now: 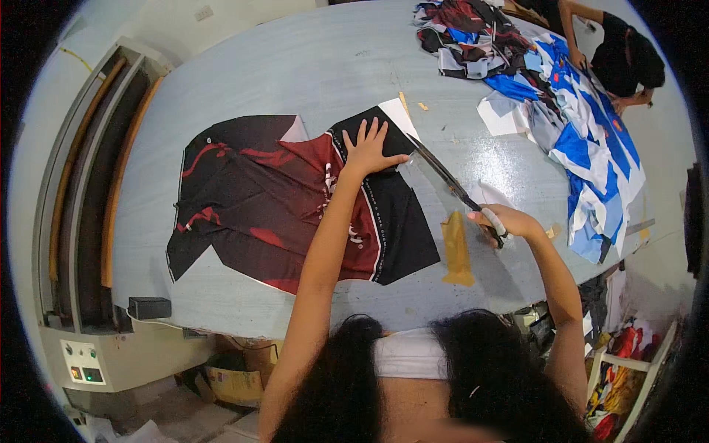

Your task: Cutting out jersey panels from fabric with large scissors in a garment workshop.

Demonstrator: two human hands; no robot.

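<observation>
A black and dark red printed fabric piece (pixel 251 196) lies spread on the grey table (pixel 221 70). My left hand (pixel 367 150) presses flat on its black band, fingers spread. In my right hand (pixel 504 221) is a long pair of scissors (pixel 450 177), gripped by its handles. The blades point up and left and reach the fabric's far right corner, beside a white strip (pixel 399 117) along that edge. How far the blades are apart I cannot make out.
Blue and white fabric (pixel 591 162) and dark red scraps (pixel 473 33) pile up at the right and far right. Another person (pixel 628 55) works there. Brown tape (pixel 456 251) sticks to the table near my right hand. A roller machine (pixel 88 184) stands at left.
</observation>
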